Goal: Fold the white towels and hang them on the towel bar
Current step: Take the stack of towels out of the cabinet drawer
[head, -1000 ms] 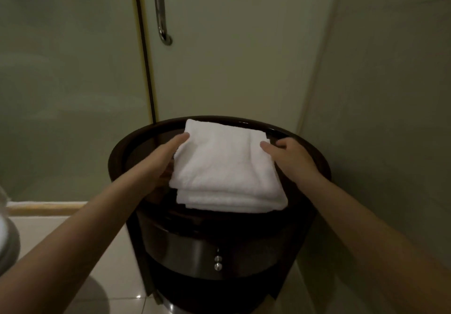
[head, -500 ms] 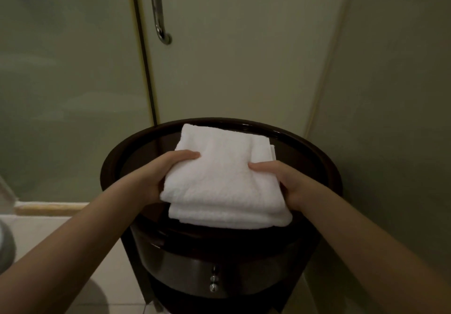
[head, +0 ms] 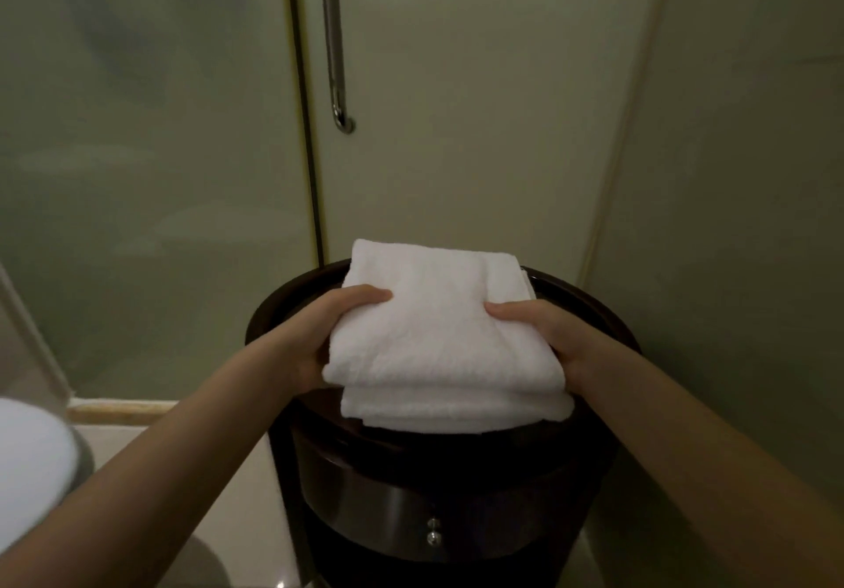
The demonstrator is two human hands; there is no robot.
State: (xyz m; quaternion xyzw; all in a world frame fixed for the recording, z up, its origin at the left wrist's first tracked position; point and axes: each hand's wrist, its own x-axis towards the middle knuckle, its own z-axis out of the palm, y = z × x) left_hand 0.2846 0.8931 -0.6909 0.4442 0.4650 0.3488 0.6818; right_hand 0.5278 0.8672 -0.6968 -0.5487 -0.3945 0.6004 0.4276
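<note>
A: Entry, largest first. Background?
B: Frosted glass panel (head: 150, 153) fills 9 to 12 o'clock; a plain wall runs from 1 to 3.
A: Furniture?
B: Round dark stand (head: 593, 308), at 6 o'clock of the frame.
A: Towels?
B: Two, folded, over the stand top. Upper white towel (head: 438, 327) lies above the lower white towel (head: 456, 411). Contact between them: cannot tell.
A: Hands?
B: Left hand (head: 319, 336) grasps the upper towel's 9 o'clock edge, thumb on top, fingers hidden beneath. Right hand (head: 548, 331) grasps its 3 o'clock edge likewise.
A: Small items?
B: Vertical metal bar (head: 335, 62) at the towels' 12 o'clock. Two knobs (head: 433, 531) on the stand front, 6 o'clock.
</note>
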